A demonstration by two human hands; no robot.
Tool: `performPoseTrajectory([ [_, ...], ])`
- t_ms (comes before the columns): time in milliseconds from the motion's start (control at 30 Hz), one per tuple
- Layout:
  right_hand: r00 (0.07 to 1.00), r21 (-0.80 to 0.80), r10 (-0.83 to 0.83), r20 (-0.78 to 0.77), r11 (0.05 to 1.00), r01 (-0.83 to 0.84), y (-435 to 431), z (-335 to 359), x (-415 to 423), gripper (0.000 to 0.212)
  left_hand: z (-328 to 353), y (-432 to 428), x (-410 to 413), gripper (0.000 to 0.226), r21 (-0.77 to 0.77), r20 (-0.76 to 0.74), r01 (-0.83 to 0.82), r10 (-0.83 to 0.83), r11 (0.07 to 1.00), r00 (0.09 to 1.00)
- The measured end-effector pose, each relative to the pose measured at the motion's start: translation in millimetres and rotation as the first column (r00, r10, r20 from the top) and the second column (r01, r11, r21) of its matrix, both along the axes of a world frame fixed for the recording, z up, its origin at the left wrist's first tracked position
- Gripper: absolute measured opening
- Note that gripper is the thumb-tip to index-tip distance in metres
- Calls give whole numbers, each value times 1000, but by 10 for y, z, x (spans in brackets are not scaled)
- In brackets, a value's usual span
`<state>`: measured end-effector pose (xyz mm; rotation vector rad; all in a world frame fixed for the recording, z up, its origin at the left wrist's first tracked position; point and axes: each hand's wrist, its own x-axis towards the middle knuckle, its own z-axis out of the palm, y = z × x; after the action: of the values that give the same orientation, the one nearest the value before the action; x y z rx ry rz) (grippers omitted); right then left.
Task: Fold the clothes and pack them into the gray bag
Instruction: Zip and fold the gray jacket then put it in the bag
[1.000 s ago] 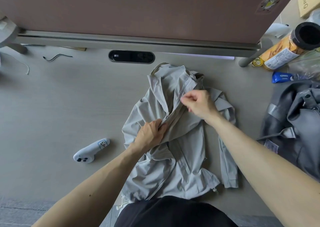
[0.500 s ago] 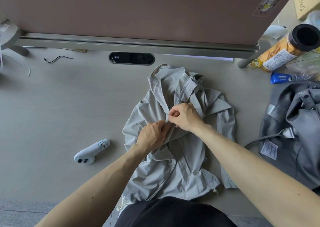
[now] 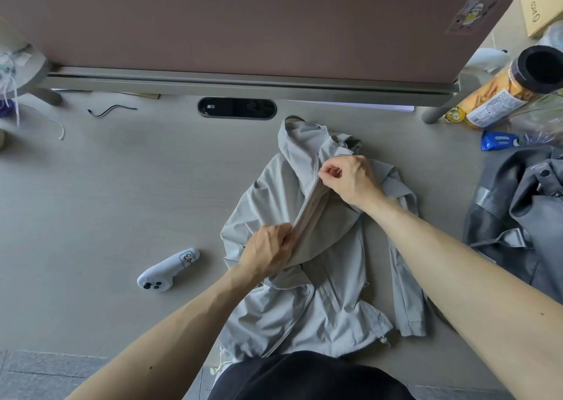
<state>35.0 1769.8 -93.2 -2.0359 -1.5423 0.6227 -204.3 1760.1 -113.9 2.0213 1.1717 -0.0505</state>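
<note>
Head view, right hand (image 3: 350,180) pinching jacket (image 3: 329,302)

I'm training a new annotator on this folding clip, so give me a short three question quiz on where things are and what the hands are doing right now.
1. True or false: the jacket already lies inside the gray bag.
2. Where does the right hand pinch the jacket? A. at its front zipper B. at a sleeve cuff C. at the bottom hem
3. Fill in: while the left hand grips the jacket, the white controller lies to the person's ___ of it.
Key: 1 false; 2 A; 3 left.
</note>
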Motion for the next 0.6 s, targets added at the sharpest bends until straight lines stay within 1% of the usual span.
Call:
performPoseTrajectory([
  [100,999,64,-36,-33,997,38,-5,8,-76,7,1,25,13,44,-15,-52,44,-45,999,998],
  [133,998,81,-37,-56,996,41,-14,20,-93,7,10,54,40,42,-12,-57,36,-37,999,998],
  [200,994,96,20,-106,995,-10,-63,42,-123,6,65,150,146,38,4,-3,-26,26,1000,1000],
  [267,986,104,99,-135,991,-86,-136,55,-179,4,124,259,298,46,-5,72,-88,88,996,994],
  [333,975,116,130,-178,987,-110,-192,45,-223,1,136,337,439,44,-31,102,-133,135,991,986],
  [400,958,96,71,-279,994,-46,-213,38,-226,6,90,372,524,32,-26,99,-133,135,991,986],
  [467,908,21,-63,-414,997,79,-203,11,-191,14,53,383,533,16,-72,92,-116,122,991,988],
  [533,845,-52,-169,-508,985,166,-171,-19,-137,24,8,388,499,8,-122,106,-115,128,986,986],
  [567,821,-73,-188,-538,982,177,-152,-42,-111,28,0,384,486,7,-148,120,-118,136,982,983],
  [600,817,-85,-186,-545,982,167,-132,-65,-87,31,-14,375,472,6,-172,130,-118,141,978,981],
])
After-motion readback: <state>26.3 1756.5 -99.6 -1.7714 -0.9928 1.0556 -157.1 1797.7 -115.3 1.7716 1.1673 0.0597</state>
